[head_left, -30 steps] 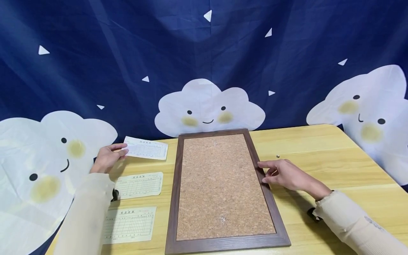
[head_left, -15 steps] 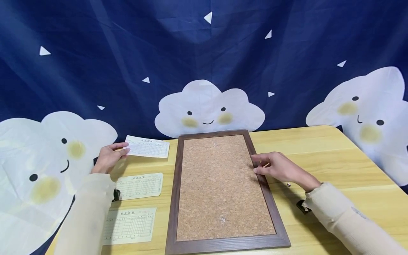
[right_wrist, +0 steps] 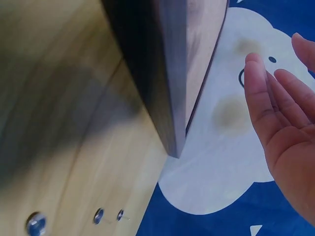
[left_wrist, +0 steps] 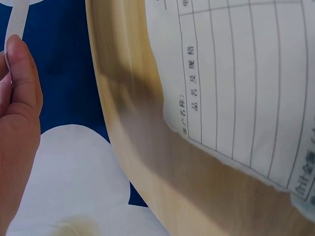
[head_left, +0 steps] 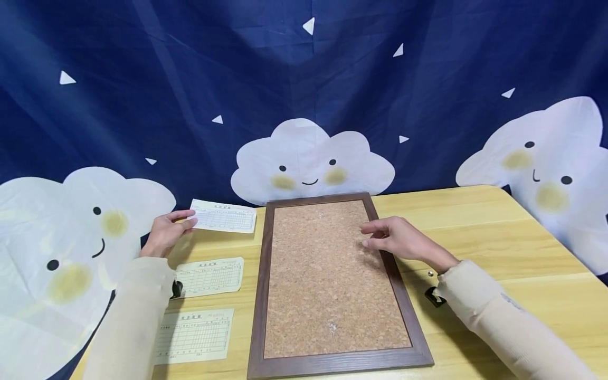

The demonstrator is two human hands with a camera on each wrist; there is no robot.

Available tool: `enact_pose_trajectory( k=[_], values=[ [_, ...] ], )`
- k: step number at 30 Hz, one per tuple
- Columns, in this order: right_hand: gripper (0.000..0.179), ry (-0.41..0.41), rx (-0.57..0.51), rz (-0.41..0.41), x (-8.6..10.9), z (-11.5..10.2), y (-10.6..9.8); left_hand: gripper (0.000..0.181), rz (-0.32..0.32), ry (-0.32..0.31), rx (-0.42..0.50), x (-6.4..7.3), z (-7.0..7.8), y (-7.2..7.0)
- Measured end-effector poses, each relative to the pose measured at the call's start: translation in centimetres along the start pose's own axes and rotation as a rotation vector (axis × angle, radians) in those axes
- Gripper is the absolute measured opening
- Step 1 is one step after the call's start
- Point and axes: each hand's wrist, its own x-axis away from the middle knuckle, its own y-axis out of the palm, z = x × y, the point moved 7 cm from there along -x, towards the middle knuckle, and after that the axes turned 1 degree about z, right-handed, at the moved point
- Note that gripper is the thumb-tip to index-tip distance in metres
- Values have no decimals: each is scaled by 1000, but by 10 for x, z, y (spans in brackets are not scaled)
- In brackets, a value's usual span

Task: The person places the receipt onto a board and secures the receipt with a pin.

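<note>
The left hand [head_left: 166, 233] pinches a slip [head_left: 226, 217]; the right hand [head_left: 401, 238] is loosely spread. The right wrist view shows three pins [right_wrist: 36, 224], the head view one. The slip juts from the left hand toward the corkboard [head_left: 332, 279].

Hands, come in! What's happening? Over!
Left hand pinches paper slip. Right hand above corkboard, nothing visibly held. Loose pins on table beside corkboard.

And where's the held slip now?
In the head view, the held slip is at left, pinched by the left hand, beyond the middle slip and left of the corkboard.
</note>
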Motion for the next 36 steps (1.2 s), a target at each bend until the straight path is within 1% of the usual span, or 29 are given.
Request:
enact_pose_trajectory(
  k=[2,5,7,13,18,22,26,31,36],
  values=[
    [38,-10,-9,8,-3,-2,1,47,1,0,-2,0,0,1],
    [37,-22,-21,12,-7,-6,2,48,-6,18,-7,0,2,2],
    [37,-13,-27,11,-10,-6,3,48,-13,33,-5,0,3,3],
    [39,-7,-45,9,-18,-9,6,47,-23,62,49,1,7,7],
    [38,-20,-69,14,-26,-13,8,47,-17,51,91,0,9,11],
    [37,-16,-85,15,-31,-17,9,47,-13,38,93,-1,10,13],
    [38,-9,-107,9,-36,-21,10,47,-19,48,106,-1,13,14],
    [36,0,-120,13,-42,-25,11,48,-32,60,156,-1,15,15],
    [36,-16,-121,17,-48,-26,15,48,-35,60,169,-1,16,17]
  ],
)
